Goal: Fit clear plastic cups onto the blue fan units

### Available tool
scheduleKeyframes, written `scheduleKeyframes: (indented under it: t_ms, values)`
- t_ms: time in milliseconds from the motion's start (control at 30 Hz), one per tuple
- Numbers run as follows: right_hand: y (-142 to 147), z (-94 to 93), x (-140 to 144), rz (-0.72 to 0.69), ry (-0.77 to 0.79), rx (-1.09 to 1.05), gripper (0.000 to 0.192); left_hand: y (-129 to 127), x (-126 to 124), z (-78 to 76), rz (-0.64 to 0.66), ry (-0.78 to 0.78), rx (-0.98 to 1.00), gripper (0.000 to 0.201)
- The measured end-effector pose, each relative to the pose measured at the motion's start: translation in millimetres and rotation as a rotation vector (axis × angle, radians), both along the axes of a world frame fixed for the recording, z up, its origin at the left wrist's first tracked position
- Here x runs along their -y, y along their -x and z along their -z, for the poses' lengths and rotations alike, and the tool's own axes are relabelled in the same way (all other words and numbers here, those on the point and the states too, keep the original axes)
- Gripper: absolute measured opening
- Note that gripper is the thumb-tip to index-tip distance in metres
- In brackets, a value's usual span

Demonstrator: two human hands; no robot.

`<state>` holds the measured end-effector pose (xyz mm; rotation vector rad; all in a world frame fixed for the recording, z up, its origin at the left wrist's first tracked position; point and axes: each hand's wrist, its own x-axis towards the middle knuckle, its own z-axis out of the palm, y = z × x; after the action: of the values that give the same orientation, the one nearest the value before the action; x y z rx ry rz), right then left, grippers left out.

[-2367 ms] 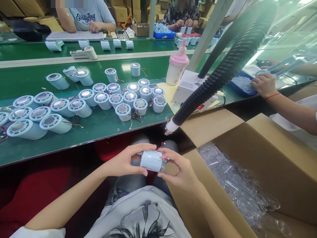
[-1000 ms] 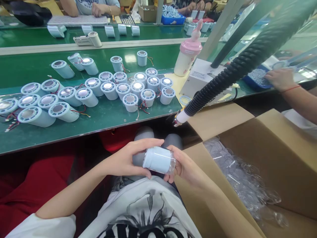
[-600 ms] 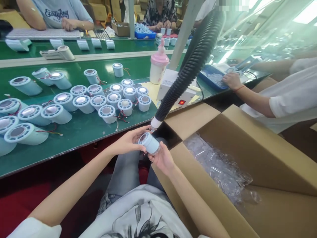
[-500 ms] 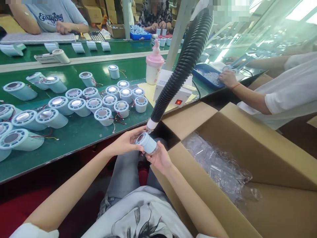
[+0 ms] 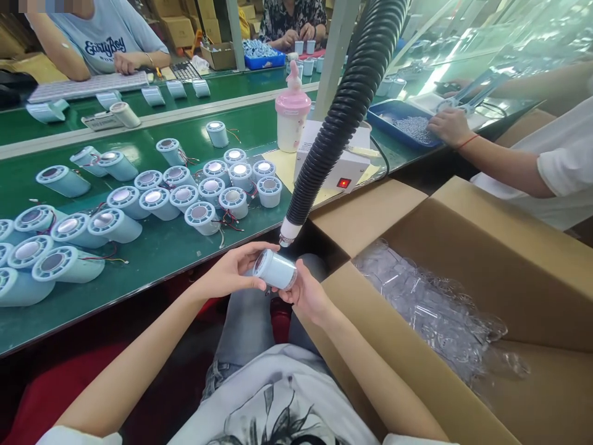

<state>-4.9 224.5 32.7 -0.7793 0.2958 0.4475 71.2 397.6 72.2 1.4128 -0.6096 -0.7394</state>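
Between my hands is a light blue cylindrical housing (image 5: 274,269), lying nearly on its side with its ringed end facing left. Clear plastic shows at its right end, and the blue side looks glossy. My left hand (image 5: 234,270) holds the ringed end, thumb below and fingers above. My right hand (image 5: 308,295) is closed around the clear right end; some fingers are hidden beneath. Just above the housing hangs the white-tipped nozzle (image 5: 290,231) of a black corrugated hose (image 5: 340,114).
Several similar blue housings (image 5: 201,216) with wires stand on the green bench (image 5: 152,262) to the left. An open cardboard box (image 5: 486,266) of clear plastic parts (image 5: 426,315) is at my right. Behind the hose are a lit white machine (image 5: 331,161) and a pink-lidded cup (image 5: 293,120). Co-workers sit opposite and right.
The housing has turned closer to level, and its side now looks smoother and shinier. Both hands keep hold of it. The head view has shifted slightly.
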Motion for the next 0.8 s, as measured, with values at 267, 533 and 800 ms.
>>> scheduleKeyframes:
  t_ms: [267, 533, 800]
  values:
    - [2, -16.0, -3, -0.042, 0.198, 0.031, 0.05, 9, 3, -2.4, -0.031, -0.015, 0.114, 0.062]
    - [1, -5.2, -14, 0.023, 0.421, -0.001, 0.041, 26, 0, 3.5, -0.102, -0.06, 0.175, 0.063]
    - [11, -26.5, -1, -0.173, 0.401, 0.02, 0.057, 44, -11, -9.7, -0.138, 0.056, 0.075, 0.059]
